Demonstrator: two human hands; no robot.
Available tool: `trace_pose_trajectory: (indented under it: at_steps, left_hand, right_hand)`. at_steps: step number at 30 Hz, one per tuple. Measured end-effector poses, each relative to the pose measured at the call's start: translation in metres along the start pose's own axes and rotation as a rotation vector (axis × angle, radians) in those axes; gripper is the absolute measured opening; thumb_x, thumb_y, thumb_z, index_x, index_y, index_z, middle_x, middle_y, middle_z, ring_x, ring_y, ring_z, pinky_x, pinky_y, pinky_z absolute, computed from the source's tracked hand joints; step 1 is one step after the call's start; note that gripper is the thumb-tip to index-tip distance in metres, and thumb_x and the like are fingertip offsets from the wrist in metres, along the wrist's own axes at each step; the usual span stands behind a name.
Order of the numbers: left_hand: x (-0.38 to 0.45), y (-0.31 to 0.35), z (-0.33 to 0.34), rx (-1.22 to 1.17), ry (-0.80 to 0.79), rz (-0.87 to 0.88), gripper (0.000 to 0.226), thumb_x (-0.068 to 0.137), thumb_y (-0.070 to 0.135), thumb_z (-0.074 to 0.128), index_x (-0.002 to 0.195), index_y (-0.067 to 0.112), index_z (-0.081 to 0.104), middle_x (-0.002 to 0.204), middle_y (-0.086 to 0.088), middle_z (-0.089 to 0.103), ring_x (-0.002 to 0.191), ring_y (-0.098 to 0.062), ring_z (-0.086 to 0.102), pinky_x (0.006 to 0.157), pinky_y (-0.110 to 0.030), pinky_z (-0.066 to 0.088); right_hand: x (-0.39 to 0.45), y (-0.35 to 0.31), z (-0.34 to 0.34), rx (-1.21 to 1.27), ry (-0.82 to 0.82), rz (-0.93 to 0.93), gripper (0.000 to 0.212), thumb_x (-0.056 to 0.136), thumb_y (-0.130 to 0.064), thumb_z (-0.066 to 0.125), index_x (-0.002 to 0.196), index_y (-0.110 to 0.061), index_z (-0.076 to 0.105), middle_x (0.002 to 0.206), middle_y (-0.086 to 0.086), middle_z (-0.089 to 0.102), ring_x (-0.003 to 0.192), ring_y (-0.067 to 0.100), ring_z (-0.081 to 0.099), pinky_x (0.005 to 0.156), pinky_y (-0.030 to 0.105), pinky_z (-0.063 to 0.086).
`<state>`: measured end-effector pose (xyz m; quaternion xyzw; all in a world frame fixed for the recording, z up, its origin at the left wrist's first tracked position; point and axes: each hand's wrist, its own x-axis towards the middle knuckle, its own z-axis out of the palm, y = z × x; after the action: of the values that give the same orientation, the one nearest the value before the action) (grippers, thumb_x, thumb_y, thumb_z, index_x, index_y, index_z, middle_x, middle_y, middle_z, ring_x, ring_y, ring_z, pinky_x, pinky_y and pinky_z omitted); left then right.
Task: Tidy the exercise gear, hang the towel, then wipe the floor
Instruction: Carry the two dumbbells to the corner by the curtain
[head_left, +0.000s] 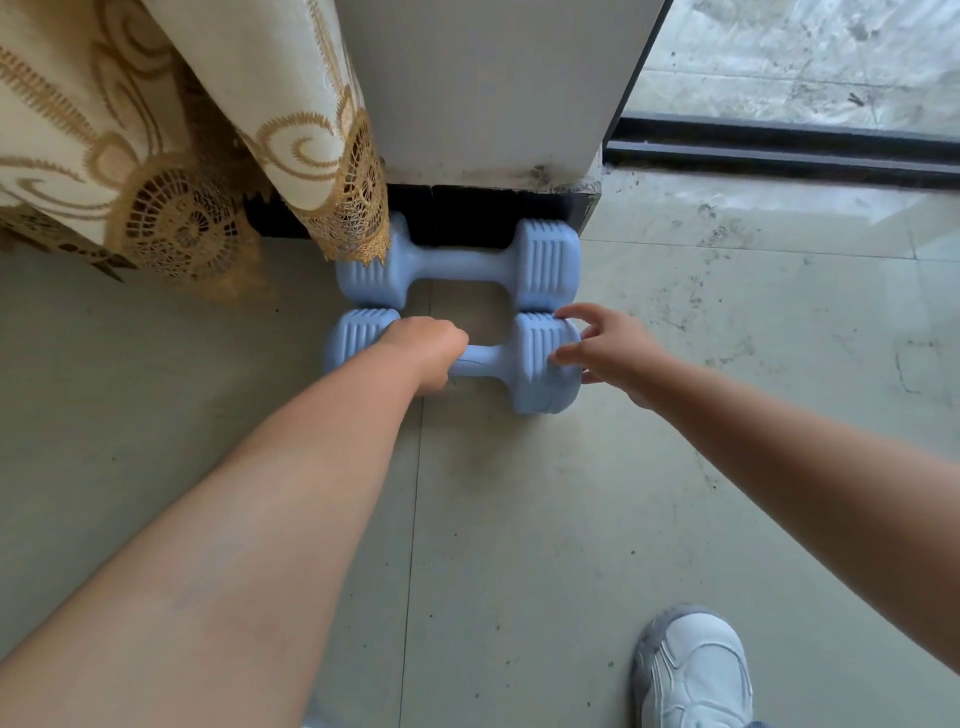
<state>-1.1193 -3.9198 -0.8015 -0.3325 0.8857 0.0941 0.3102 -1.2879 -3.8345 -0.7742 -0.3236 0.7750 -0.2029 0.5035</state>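
We see a pale tiled floor (519, 519) scuffed with grime, and a white pillar (483, 88) with a lace-edged curtain (171, 156) hanging beside it. We judge the first step, tidying the gear, is in hand. The far dumbbell (462, 262) lies against the pillar's dark base; the near dumbbell (540, 364) lies just in front, heads touching. Our left hand (428, 351) is clenched around the near one's handle, while our right hand (610, 351) is spread loose, fingertips on its end. Next we need to square it up and let go; towel and wiping remain.
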Motion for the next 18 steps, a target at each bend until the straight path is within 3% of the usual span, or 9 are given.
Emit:
trace_pose_trajectory:
  at_steps: [4,8,12,14,18]
  left_hand:
    - [-0.005,0.001,-0.001,0.005,0.016,0.011,0.024,0.091,0.017,0.052,0.114,0.009,0.053,0.117,-0.010,0.057,0.108,-0.030,0.057,0.080,-0.035,0.045]
    - [-0.009,0.002,-0.005,0.007,-0.006,-0.010,0.027,0.092,0.017,0.053,0.118,0.008,0.052,0.121,-0.011,0.054,0.113,-0.029,0.053,0.084,-0.036,0.045]
    - [-0.017,-0.002,-0.018,0.006,0.063,0.003,0.035,0.091,0.032,0.055,0.120,0.013,0.051,0.125,-0.006,0.052,0.120,-0.026,0.047,0.090,-0.037,0.044]
    - [-0.027,-0.009,-0.022,-0.010,0.155,0.011,0.038,0.093,0.039,0.050,0.125,0.020,0.051,0.130,0.000,0.050,0.124,-0.022,0.043,0.095,-0.035,0.041]
    - [-0.048,-0.025,-0.023,-0.122,0.247,-0.075,0.045,0.094,0.038,0.049,0.137,0.025,0.044,0.142,0.005,0.041,0.133,-0.019,0.035,0.104,-0.033,0.034]
  right_hand:
    - [0.006,0.002,-0.001,-0.088,0.043,-0.047,0.044,0.083,-0.011,0.066,0.126,-0.015,0.055,0.072,-0.002,0.042,0.080,0.020,0.050,0.090,0.040,0.053]
    - [0.008,-0.007,0.000,-0.176,0.116,-0.041,0.036,0.085,-0.017,0.062,0.120,-0.014,0.059,0.079,-0.001,0.051,0.084,0.020,0.053,0.081,0.033,0.049]
    - [0.005,-0.027,-0.002,-0.677,0.090,-0.117,0.033,0.088,-0.021,0.050,0.117,-0.010,0.061,0.108,0.012,0.062,0.099,0.028,0.059,0.076,0.031,0.047]
    - [0.002,-0.038,0.002,-0.950,0.126,-0.233,0.034,0.088,-0.026,0.048,0.117,-0.012,0.060,0.110,0.010,0.060,0.100,0.029,0.059,0.069,0.030,0.043]
    - [0.010,-0.055,0.018,-1.040,0.125,-0.373,0.039,0.088,-0.029,0.051,0.124,-0.015,0.056,0.116,0.011,0.054,0.110,0.032,0.051,0.078,0.033,0.043]
